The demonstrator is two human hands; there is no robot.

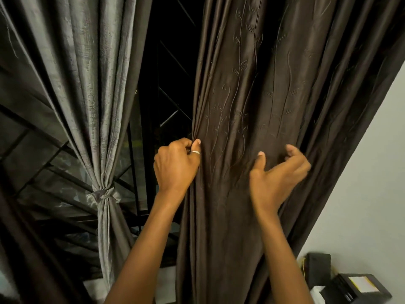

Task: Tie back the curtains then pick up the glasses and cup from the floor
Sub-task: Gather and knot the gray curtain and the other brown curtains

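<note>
The grey curtain [87, 95] hangs tied back at its knot [103, 194]. The left hand [175, 163] pinches the brown curtain [252, 95] by its edge. The right hand [278, 170], fingers wide and half-curled, meets its folds and grips nothing. This curtain is not yet tied, and the glasses and cup are out of view.

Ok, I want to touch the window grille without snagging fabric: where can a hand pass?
The one open gap lies between the tied grey curtain and the edge of the brown curtain, above the left hand, where the window grille shows. Rightward it is crowded: brown folds run to the white wall, the right hand against them.
</note>
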